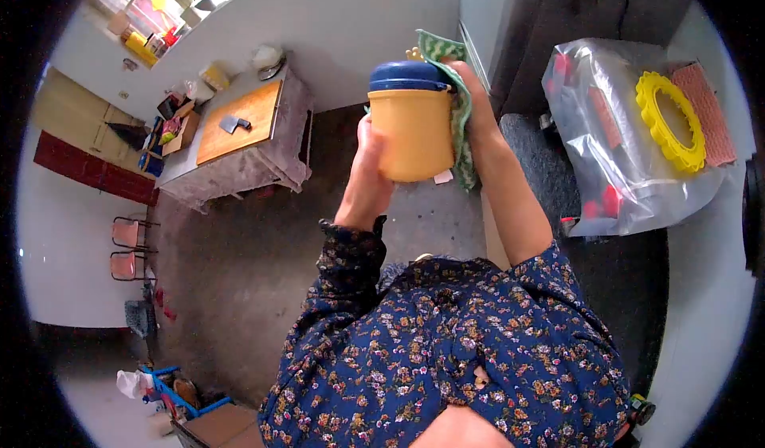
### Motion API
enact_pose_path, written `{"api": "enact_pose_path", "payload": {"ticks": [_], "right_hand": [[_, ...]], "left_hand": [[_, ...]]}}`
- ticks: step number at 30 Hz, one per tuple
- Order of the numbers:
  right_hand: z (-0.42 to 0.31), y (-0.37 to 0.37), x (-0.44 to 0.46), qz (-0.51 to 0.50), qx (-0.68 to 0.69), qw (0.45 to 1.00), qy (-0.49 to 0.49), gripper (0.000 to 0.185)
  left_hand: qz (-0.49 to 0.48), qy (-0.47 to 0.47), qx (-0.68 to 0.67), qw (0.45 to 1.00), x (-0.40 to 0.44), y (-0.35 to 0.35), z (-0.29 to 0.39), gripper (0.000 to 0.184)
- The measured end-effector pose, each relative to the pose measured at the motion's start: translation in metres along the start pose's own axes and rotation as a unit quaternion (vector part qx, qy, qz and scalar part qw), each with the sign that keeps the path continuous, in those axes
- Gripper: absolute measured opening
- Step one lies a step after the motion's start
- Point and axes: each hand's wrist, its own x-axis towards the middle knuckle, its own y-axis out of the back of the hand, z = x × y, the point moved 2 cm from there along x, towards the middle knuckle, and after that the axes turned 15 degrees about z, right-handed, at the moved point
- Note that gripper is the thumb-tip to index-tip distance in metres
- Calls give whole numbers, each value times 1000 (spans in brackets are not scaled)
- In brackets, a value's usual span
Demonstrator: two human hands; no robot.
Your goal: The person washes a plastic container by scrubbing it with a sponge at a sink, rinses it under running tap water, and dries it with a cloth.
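A yellow-orange canister (412, 135) with a dark blue lid (405, 74) is held up in front of me, nearly upright. My left hand (370, 160) grips its left side, the thumb along the wall and the other fingers hidden behind it. A green and white patterned cloth (460, 139) lies against the canister's right side and hangs below it. My right hand (473, 101) holds this cloth to the canister; most of its fingers are hidden behind the cloth.
Far left, a cloth-covered table (263, 157) bears a wooden board (245, 121) with a cleaver (234, 124). On the right stands a plastic-covered object (586, 141) with a yellow ring (671, 121) on top. Pink chairs (124, 265) line the left wall.
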Motion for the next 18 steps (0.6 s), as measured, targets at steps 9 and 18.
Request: {"api": "enact_pose_path", "payload": {"ticks": [9,18], "right_hand": [[-3,-2,-11,128,-260,885,365,49],[21,-28,-74,159,-543,568,597,24]], "left_hand": [[-15,-17,23,999,-6,-19,-7,51],[18,80,-174,981,15,1,-69,56]]}}
